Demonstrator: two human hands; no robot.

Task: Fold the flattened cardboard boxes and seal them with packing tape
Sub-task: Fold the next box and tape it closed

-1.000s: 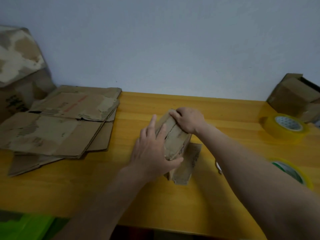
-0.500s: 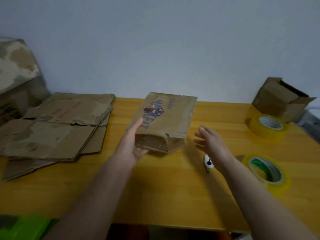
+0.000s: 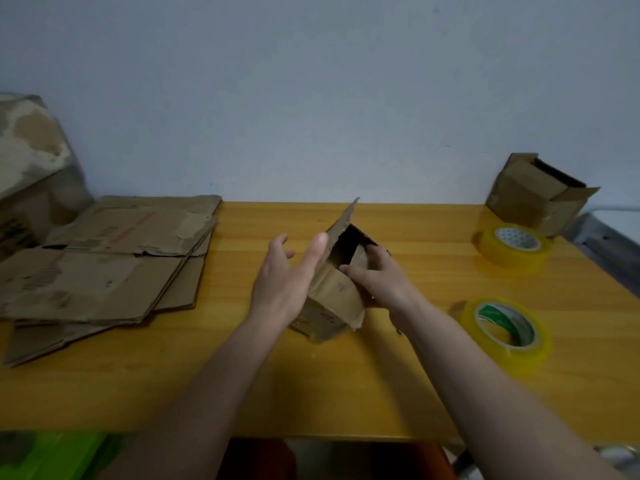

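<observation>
The small cardboard box [image 3: 332,289] is held at mid-bench [image 3: 207,382], mouth open. The left hand [image 3: 284,282] is pressed flat against its side; the right hand [image 3: 377,278] is curled around the opposite wall. Light, worn, easily creased board is judged; it is best gripped by the walls near the folds.

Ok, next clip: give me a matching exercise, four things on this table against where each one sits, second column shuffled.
Things:
1. small box
2. flattened cardboard stack
3. open box
4. green-core tape roll

Places:
A. far right corner of the table
B. left side of the table
C. middle, between the hands
D. right side, nearer the front edge

Pairs: 1-C, 2-B, 3-A, 4-D
</observation>
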